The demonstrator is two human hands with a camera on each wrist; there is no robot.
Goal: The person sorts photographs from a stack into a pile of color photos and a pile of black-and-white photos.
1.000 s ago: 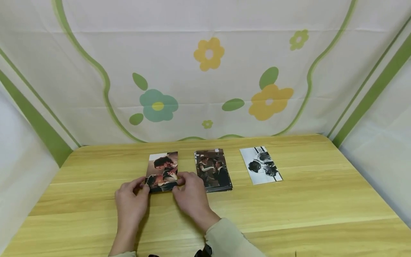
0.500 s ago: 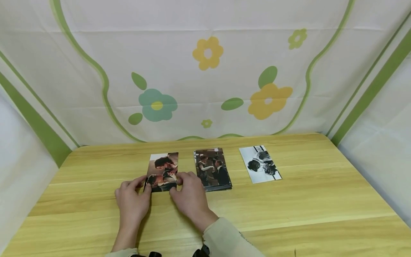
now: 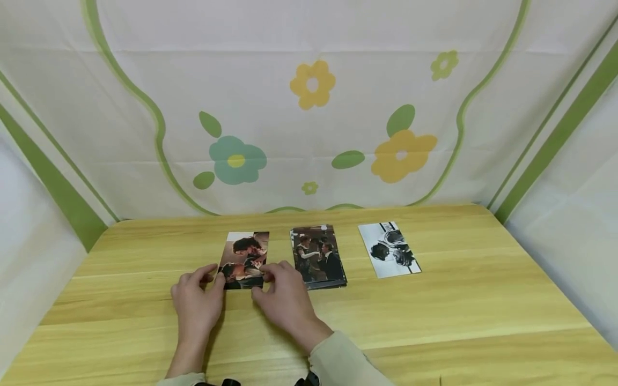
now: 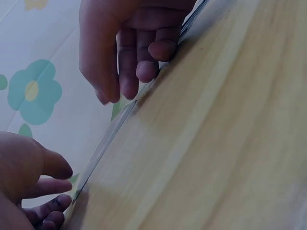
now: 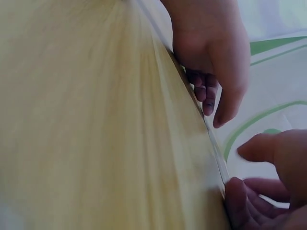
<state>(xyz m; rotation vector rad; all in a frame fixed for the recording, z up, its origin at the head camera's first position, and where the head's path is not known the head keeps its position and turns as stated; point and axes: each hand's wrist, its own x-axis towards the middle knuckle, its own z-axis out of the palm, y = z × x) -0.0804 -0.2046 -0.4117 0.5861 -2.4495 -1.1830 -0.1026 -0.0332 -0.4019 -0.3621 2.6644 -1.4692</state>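
just beyond both hands (image 3: 241,300), photo (image 3: 244,259)

Black-and-white photo (image 3: 389,249) on wooden table (image 3: 434,311), flowered cloth (image 3: 309,107) behind.

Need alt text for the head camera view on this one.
Two hands, left hand and right hand, touch the near corners of a colour photo lying on a wooden table. To its right lie a dark photo and a black-and-white photo; floral cloth hangs behind.

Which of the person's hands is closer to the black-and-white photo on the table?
The right hand. It sits at the leftmost photo's near edge, two photos away from the black-and-white photo; the left hand is farther left still.
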